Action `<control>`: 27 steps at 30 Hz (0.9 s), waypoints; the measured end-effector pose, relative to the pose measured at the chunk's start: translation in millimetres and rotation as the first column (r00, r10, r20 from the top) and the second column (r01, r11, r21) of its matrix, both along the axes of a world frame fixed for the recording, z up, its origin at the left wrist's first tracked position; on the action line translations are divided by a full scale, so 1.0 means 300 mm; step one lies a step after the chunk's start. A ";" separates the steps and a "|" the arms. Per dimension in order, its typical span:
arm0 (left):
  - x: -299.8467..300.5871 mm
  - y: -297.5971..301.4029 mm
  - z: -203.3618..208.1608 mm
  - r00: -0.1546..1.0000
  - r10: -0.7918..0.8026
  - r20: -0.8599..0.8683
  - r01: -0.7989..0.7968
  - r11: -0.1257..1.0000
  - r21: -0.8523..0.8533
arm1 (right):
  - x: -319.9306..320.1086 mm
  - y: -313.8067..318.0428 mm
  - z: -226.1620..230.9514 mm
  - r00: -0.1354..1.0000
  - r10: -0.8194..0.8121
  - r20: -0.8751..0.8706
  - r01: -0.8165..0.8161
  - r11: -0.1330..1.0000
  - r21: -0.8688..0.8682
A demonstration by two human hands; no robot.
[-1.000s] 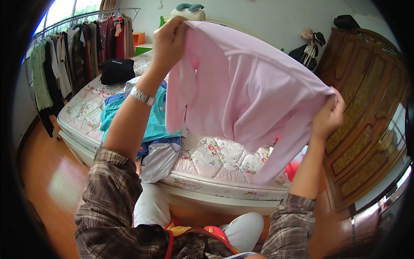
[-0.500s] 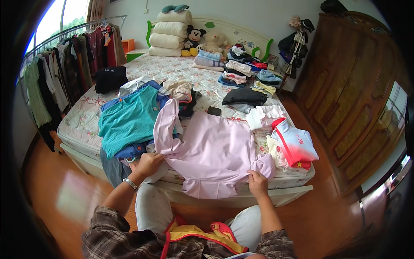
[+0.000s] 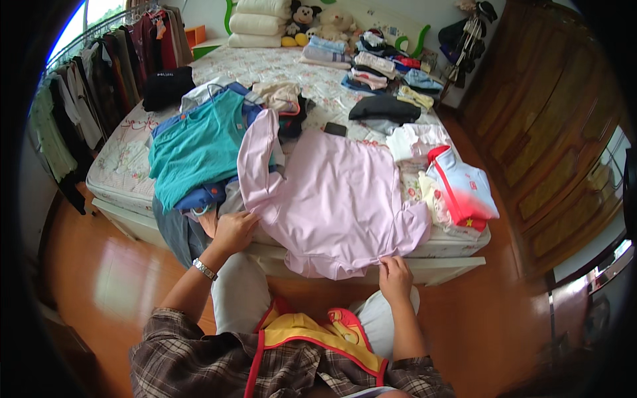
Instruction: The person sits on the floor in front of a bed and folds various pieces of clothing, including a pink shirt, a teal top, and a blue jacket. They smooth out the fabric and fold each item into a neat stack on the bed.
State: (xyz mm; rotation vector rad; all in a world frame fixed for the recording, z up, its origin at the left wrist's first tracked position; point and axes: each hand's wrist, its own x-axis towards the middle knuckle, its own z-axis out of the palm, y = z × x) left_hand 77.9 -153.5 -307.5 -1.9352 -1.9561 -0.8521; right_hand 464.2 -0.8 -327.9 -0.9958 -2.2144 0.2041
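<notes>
A pale pink long-sleeved top (image 3: pixel 338 189) lies spread over the near edge of the bed, one sleeve reaching up on the left. My left hand (image 3: pixel 237 231) is closed on the left side of its near edge. With pinched fingers, my right hand (image 3: pixel 396 275) holds the near edge on the right, by the other bunched sleeve. Part of the fabric droops past the mattress edge between my hands. Beside the top, on the left, a teal garment (image 3: pixel 199 142) with a hanger lies on a heap of clothes. A folded white, red and blue jacket (image 3: pixel 461 189) rests at the right.
A black phone (image 3: pixel 335 129) and a folded black garment (image 3: pixel 385 109) lie beyond the top. Several folded stacks (image 3: pixel 371 69) stand farther back on the bed. Clothes hang on a rack (image 3: pixel 113 73) at the left; a wooden wardrobe (image 3: pixel 544 139) stands at the right.
My view has tilted downward. The near edge of the pink top has drawn up somewhat and hangs less over the bed edge. Both hands keep their hold.
</notes>
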 end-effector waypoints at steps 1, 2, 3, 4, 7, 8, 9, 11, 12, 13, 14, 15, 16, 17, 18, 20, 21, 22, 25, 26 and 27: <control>0.035 -0.009 -0.009 0.999 0.004 0.036 -0.004 1.000 -0.008 | -0.007 -0.020 -0.014 0.999 -0.009 -0.037 0.008 1.000 -0.025; 0.075 -0.023 -0.015 0.997 0.010 0.072 -0.009 1.000 -0.016 | -0.004 -0.049 -0.035 0.999 -0.022 -0.034 0.017 0.991 -0.135; 0.125 -0.047 -0.003 0.992 0.018 0.127 -0.013 0.999 -0.045 | -0.006 -0.070 -0.043 0.999 -0.026 -0.034 0.017 0.971 -0.237; 0.178 -0.053 -0.008 0.974 0.068 0.215 -0.057 0.997 -0.056 | -0.011 -0.083 -0.045 0.999 -0.033 -0.033 0.020 0.944 -0.330; 0.264 -0.040 -0.070 0.836 0.187 0.516 -0.127 0.981 -0.150 | -0.035 -0.099 -0.037 0.940 0.041 0.339 0.110 0.903 -0.415; 0.275 -0.030 -0.089 0.759 0.260 0.597 -0.123 0.957 -0.261 | -0.057 -0.100 -0.029 0.902 0.057 0.428 0.151 0.887 -0.437; 0.278 -0.024 -0.117 0.670 0.340 0.660 -0.105 0.923 -0.369 | -0.069 -0.094 -0.042 0.922 0.041 0.385 0.159 0.867 -0.472; 0.282 0.007 -0.213 0.585 0.321 0.744 0.028 0.909 -0.415 | -0.088 -0.063 -0.091 0.953 0.000 0.304 0.171 0.827 -0.535; 0.290 0.030 -0.252 0.577 0.281 0.767 0.092 0.910 -0.403 | -0.094 -0.044 -0.109 0.972 0.002 0.237 0.129 0.832 -0.539; 0.300 0.045 -0.302 0.531 0.251 0.810 0.166 0.906 -0.389 | -0.100 -0.028 -0.119 0.986 0.009 0.167 0.083 0.838 -0.539; 0.312 0.056 -0.355 0.479 0.223 0.849 0.237 0.898 -0.370 | -0.108 -0.018 -0.127 0.995 0.019 0.096 0.036 0.844 -0.536; 0.319 0.067 -0.373 0.427 0.195 0.883 0.306 0.888 -0.344 | -0.116 -0.011 -0.134 0.996 0.079 0.042 -0.041 0.817 -0.575; 0.343 0.076 -0.317 0.527 0.262 0.808 0.294 0.837 -0.462 | -0.116 -0.001 -0.143 0.991 0.132 -0.013 -0.113 0.789 -0.604; 0.374 0.072 -0.260 0.621 0.318 0.717 0.265 0.775 -0.574 | -0.113 0.004 -0.153 0.980 0.184 -0.069 -0.186 0.755 -0.628; 0.389 0.071 -0.204 0.706 0.362 0.609 0.219 0.706 -0.673 | -0.110 0.000 -0.168 0.976 0.218 -0.026 -0.179 0.719 -0.672; 0.406 0.061 -0.185 0.720 0.288 0.632 0.262 0.730 -0.631 | -0.096 0.023 -0.307 0.952 0.303 0.033 -0.164 0.599 -0.784; 0.373 0.045 -0.324 0.661 0.203 0.723 0.330 0.786 -0.523 | -0.118 0.001 -0.278 0.923 0.383 0.023 -0.228 0.594 -0.772; 0.377 0.039 -0.305 0.696 0.198 0.690 0.346 0.750 -0.564 | -0.119 -0.037 -0.219 0.897 0.441 0.018 -0.275 0.592 -0.758; 0.384 0.018 -0.208 0.773 0.077 0.630 0.422 0.680 -0.600 | -0.105 -0.048 -0.191 0.906 0.421 0.054 -0.261 0.653 -0.711; 0.376 0.010 -0.201 0.781 0.011 0.624 0.460 0.665 -0.588 | -0.091 -0.036 -0.196 0.906 0.419 0.054 -0.261 0.657 -0.707; 0.365 -0.010 -0.197 0.786 -0.040 0.617 0.488 0.652 -0.580 | -0.090 -0.046 -0.149 0.892 0.445 0.077 -0.240 0.612 -0.753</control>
